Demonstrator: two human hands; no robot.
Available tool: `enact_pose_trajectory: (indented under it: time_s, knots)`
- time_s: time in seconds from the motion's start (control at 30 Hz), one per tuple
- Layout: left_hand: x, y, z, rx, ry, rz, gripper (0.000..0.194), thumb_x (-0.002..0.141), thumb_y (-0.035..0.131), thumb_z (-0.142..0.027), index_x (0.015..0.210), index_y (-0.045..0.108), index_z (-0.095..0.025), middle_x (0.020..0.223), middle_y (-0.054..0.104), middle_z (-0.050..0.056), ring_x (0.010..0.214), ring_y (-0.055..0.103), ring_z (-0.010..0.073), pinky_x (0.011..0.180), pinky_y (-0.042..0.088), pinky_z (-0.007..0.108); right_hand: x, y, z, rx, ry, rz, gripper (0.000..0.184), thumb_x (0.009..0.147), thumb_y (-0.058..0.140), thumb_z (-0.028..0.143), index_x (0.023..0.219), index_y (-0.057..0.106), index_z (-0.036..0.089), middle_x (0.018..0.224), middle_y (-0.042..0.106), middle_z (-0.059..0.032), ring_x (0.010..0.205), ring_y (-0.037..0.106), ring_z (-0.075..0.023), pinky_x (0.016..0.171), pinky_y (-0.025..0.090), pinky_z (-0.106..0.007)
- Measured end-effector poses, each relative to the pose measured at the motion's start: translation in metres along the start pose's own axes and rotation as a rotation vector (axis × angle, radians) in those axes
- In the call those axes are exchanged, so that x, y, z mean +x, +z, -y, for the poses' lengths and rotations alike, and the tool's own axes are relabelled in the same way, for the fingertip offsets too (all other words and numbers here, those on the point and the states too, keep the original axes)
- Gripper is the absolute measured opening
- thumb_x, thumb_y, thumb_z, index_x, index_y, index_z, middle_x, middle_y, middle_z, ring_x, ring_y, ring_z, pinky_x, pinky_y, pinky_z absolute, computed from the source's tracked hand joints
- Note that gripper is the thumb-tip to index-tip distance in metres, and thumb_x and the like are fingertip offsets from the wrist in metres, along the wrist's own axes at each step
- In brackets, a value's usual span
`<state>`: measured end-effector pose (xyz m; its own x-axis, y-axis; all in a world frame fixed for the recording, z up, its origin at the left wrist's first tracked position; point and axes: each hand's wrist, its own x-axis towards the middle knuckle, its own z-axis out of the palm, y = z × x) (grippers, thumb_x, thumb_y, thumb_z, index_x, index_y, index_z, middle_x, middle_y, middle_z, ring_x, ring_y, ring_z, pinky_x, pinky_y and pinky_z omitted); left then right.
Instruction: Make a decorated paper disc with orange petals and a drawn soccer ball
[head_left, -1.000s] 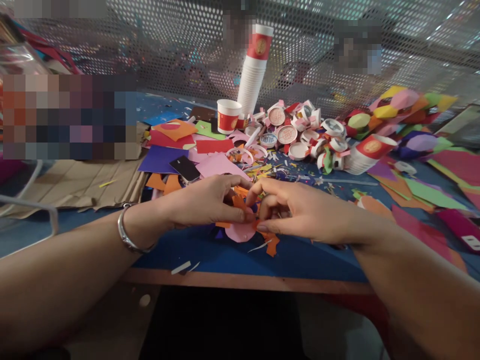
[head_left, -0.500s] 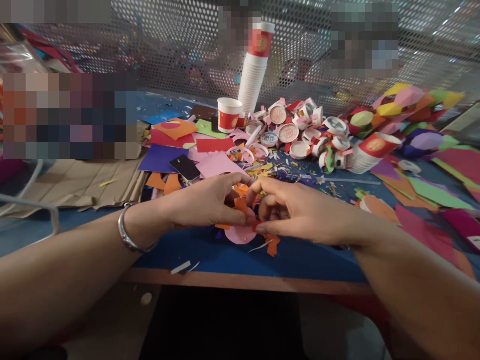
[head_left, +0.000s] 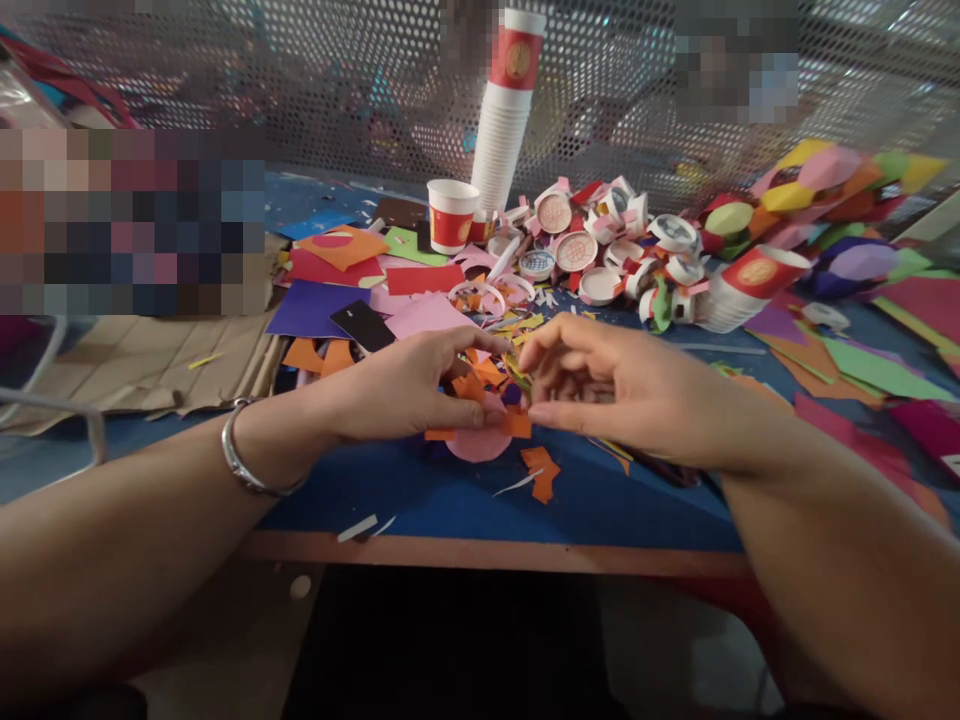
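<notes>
My left hand (head_left: 401, 388) is closed on a round pink paper piece (head_left: 480, 444) just above the blue table, its thumb across the top. Orange paper tabs stick out from the pink round, one of them an orange tab (head_left: 517, 427) on its right side. Close by that tab, my right hand (head_left: 630, 390) has its fingers loosely curled and its thumb apart from them, and nothing shows between them. Whether the thumb tip touches the tab is hard to tell. A loose orange scrap (head_left: 540, 474) lies below, nearer the table edge.
Behind my hands stand a tall paper cup stack (head_left: 501, 140) and a single red-and-white cup (head_left: 452, 218). Cut cup pieces (head_left: 577, 250) are heaped right of them. Coloured paper sheets (head_left: 322, 308) lie left, cardboard (head_left: 165, 355) further left. A perforated metal screen rises behind.
My right hand has moved right, away from the pink round, and its thumb and fingers have spread apart. The left hand keeps its hold. The view has shifted slightly.
</notes>
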<state>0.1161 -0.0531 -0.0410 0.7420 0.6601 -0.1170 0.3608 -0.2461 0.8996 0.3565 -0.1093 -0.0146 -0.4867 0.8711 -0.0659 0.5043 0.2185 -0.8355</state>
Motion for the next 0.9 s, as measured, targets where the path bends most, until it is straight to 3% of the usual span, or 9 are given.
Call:
enact_pose_trajectory:
  time_s: [0.17,0.27,0.43,0.57,0.9]
  knots:
    - [0.003,-0.001,-0.001,-0.012,-0.049,-0.121,0.062,0.083,0.078,-0.034,0.140,0.059,-0.019,0.084,0.072,0.000,0.082,0.070,0.0182,0.068,0.049,0.025,-0.023,-0.008,-0.007,-0.213,0.040,-0.158,0.020,0.095,0.070,0.041,0.106,0.066,0.025,0.089,0.072,0.0005,0.074,0.065,-0.0167,0.068,0.051,-0.031]
    - [0.004,-0.001,-0.004,-0.084,-0.077,-0.155,0.060,0.084,0.077,-0.031,0.140,0.059,-0.019,0.088,0.072,0.001,0.079,0.067,0.0165,0.068,0.049,0.026,-0.032,0.000,-0.010,-0.353,0.054,-0.100,0.010,0.097,0.066,0.033,0.102,0.070,0.025,0.087,0.073,0.0016,0.069,0.064,-0.0151,0.064,0.048,-0.029]
    - [0.004,-0.002,-0.006,-0.203,-0.092,-0.243,0.058,0.085,0.078,-0.028,0.138,0.059,-0.018,0.104,0.073,0.006,0.085,0.068,0.0161,0.069,0.049,0.025,-0.029,0.018,-0.010,-0.555,-0.035,0.028,0.009,0.100,0.060,0.023,0.099,0.070,0.021,0.098,0.074,-0.0039,0.088,0.069,-0.0198,0.076,0.049,-0.032]
    - [0.003,-0.007,-0.006,-0.266,-0.080,-0.311,0.055,0.085,0.080,-0.029,0.135,0.060,-0.019,0.096,0.071,0.004,0.076,0.066,0.0133,0.064,0.048,0.023,-0.024,0.024,-0.006,-0.619,-0.023,0.069,0.012,0.099,0.058,0.015,0.101,0.070,0.020,0.102,0.074,-0.0065,0.093,0.070,-0.0224,0.081,0.051,-0.034]
    - [0.002,-0.008,-0.007,-0.318,-0.071,-0.335,0.054,0.086,0.080,-0.025,0.135,0.060,-0.016,0.090,0.069,0.002,0.070,0.063,0.0110,0.061,0.047,0.022,-0.019,0.024,-0.003,-0.642,-0.005,0.113,0.013,0.096,0.058,0.012,0.088,0.066,0.020,0.093,0.071,-0.0050,0.080,0.066,-0.0194,0.071,0.047,-0.033]
